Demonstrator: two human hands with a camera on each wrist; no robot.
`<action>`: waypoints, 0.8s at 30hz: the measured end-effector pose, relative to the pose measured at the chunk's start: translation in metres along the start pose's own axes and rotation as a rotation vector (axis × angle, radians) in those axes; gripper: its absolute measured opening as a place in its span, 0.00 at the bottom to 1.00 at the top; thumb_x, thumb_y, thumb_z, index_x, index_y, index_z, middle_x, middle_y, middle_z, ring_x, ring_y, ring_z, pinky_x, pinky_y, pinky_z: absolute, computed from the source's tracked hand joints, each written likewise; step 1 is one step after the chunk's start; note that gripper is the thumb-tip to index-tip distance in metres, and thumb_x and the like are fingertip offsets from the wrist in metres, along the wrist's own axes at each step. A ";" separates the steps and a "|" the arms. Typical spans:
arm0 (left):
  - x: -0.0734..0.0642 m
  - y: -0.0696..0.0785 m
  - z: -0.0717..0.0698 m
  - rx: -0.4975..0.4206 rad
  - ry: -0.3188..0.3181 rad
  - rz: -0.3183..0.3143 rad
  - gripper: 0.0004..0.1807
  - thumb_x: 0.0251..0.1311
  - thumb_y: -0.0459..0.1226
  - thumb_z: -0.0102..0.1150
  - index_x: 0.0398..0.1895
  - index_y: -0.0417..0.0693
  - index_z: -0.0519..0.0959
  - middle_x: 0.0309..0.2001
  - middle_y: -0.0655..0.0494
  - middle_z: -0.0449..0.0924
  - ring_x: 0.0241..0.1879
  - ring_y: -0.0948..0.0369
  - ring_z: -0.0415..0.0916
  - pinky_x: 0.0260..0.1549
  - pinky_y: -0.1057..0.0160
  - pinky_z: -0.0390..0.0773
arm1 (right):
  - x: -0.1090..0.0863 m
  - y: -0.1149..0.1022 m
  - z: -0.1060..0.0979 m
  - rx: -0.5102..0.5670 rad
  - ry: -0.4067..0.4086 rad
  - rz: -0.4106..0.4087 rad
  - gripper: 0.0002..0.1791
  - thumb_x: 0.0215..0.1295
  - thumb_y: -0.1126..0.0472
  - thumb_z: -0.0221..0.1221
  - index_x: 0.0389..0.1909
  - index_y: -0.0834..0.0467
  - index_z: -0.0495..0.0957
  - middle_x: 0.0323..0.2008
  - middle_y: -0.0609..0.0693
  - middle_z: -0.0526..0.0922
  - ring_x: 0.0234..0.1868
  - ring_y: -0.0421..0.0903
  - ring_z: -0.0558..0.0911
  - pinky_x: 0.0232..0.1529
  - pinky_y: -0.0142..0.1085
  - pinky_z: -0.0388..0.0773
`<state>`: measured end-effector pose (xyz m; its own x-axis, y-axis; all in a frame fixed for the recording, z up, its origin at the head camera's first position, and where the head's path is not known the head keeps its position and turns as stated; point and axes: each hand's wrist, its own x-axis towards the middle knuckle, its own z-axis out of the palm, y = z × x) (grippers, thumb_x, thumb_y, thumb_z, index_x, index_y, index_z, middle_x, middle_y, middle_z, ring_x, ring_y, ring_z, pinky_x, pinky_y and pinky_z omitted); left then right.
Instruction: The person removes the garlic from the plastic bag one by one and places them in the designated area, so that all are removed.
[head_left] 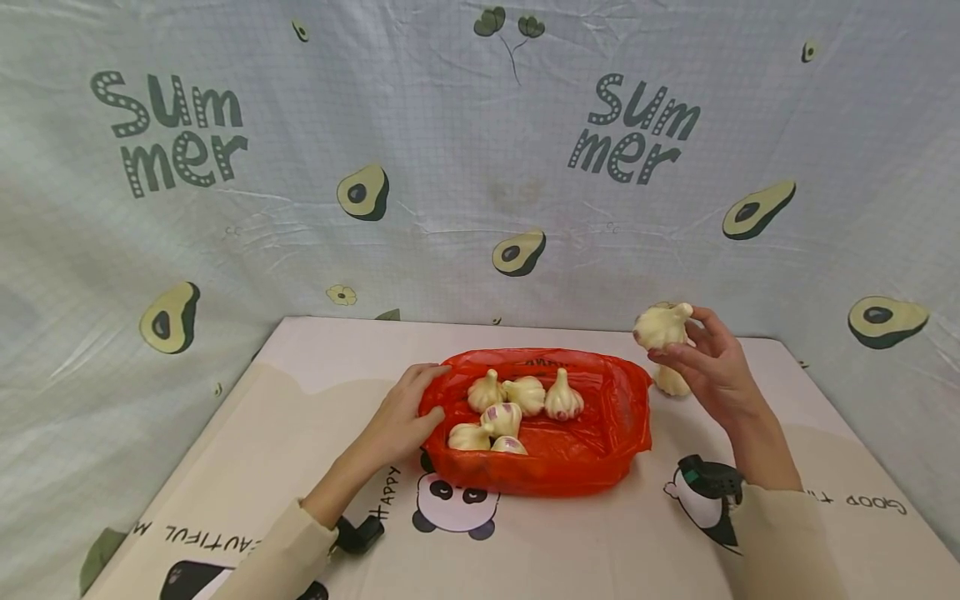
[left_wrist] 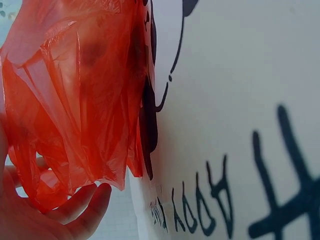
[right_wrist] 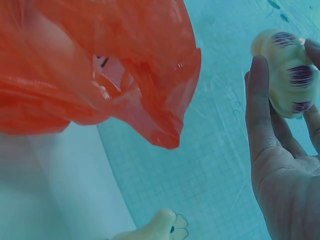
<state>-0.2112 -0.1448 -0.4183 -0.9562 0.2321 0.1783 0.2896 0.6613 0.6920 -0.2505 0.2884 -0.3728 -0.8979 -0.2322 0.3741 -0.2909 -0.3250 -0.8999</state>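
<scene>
- Garlic bulb, round, cream-coloured and streaked with purple: raised above the pale, panda-printed counter, to the right of the thin red plastic bag and apart from it.
- Right hand: its grip is clamped on that bulb, fingers and thumb set around its sides.
- Left hand: its grip is clamped on the bag's left end, the crinkled film lying between thumb and fingers.
- Bag: resting on the counter with its top spread wide; six similar bulbs lie inside, grouped toward the left and middle, the rightmost one upright with its neck up.
- Another cream bulb: near the bag's right end, partly hidden behind the right hand.
- Behind the counter: a whitish hanging cloth printed with avocados and the word "summer".
</scene>
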 end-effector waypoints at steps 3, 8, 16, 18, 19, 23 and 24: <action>0.000 0.000 0.000 0.002 0.000 0.001 0.32 0.65 0.34 0.58 0.74 0.49 0.69 0.73 0.46 0.66 0.71 0.45 0.68 0.64 0.39 0.78 | -0.001 -0.002 -0.002 0.000 0.018 -0.009 0.23 0.73 0.77 0.49 0.62 0.54 0.71 0.59 0.51 0.76 0.53 0.45 0.86 0.54 0.36 0.86; -0.001 0.000 0.000 -0.001 -0.001 -0.004 0.32 0.65 0.33 0.58 0.74 0.49 0.69 0.73 0.46 0.66 0.71 0.45 0.68 0.64 0.39 0.78 | -0.003 -0.005 -0.007 0.008 0.046 -0.030 0.24 0.72 0.78 0.50 0.63 0.55 0.72 0.58 0.51 0.76 0.52 0.45 0.86 0.54 0.36 0.87; -0.001 0.001 0.000 0.000 0.000 -0.020 0.33 0.65 0.34 0.58 0.75 0.50 0.68 0.74 0.47 0.66 0.72 0.45 0.68 0.64 0.40 0.78 | -0.006 -0.011 -0.020 -0.005 0.088 -0.058 0.26 0.71 0.79 0.51 0.66 0.57 0.71 0.58 0.51 0.77 0.51 0.45 0.88 0.53 0.36 0.87; -0.001 0.001 0.001 0.001 0.000 -0.020 0.33 0.65 0.34 0.58 0.75 0.50 0.68 0.74 0.47 0.66 0.72 0.45 0.68 0.64 0.40 0.78 | -0.008 -0.013 -0.023 -0.013 0.102 -0.066 0.27 0.71 0.79 0.51 0.67 0.58 0.71 0.58 0.50 0.78 0.51 0.44 0.88 0.53 0.36 0.87; -0.001 0.001 0.001 0.000 -0.001 -0.020 0.33 0.65 0.34 0.58 0.75 0.50 0.68 0.74 0.47 0.66 0.72 0.45 0.68 0.64 0.40 0.78 | -0.008 -0.014 -0.025 -0.020 0.108 -0.071 0.27 0.71 0.79 0.51 0.67 0.58 0.71 0.58 0.50 0.78 0.50 0.44 0.88 0.52 0.35 0.87; -0.001 0.001 0.001 -0.005 -0.003 -0.023 0.33 0.65 0.33 0.58 0.75 0.50 0.68 0.74 0.47 0.65 0.72 0.46 0.68 0.63 0.40 0.78 | -0.011 -0.015 -0.031 -0.069 0.125 -0.093 0.27 0.71 0.80 0.51 0.68 0.61 0.70 0.59 0.50 0.78 0.49 0.43 0.88 0.52 0.34 0.87; -0.001 0.001 0.001 -0.007 -0.004 -0.024 0.33 0.65 0.33 0.59 0.75 0.50 0.68 0.74 0.47 0.65 0.72 0.46 0.68 0.63 0.40 0.78 | -0.011 -0.015 -0.033 -0.078 0.129 -0.098 0.27 0.71 0.80 0.51 0.68 0.61 0.69 0.59 0.50 0.78 0.48 0.43 0.89 0.51 0.34 0.87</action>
<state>-0.2100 -0.1436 -0.4183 -0.9628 0.2186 0.1589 0.2659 0.6618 0.7009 -0.2467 0.3264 -0.3705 -0.8975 -0.0815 0.4333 -0.3992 -0.2672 -0.8771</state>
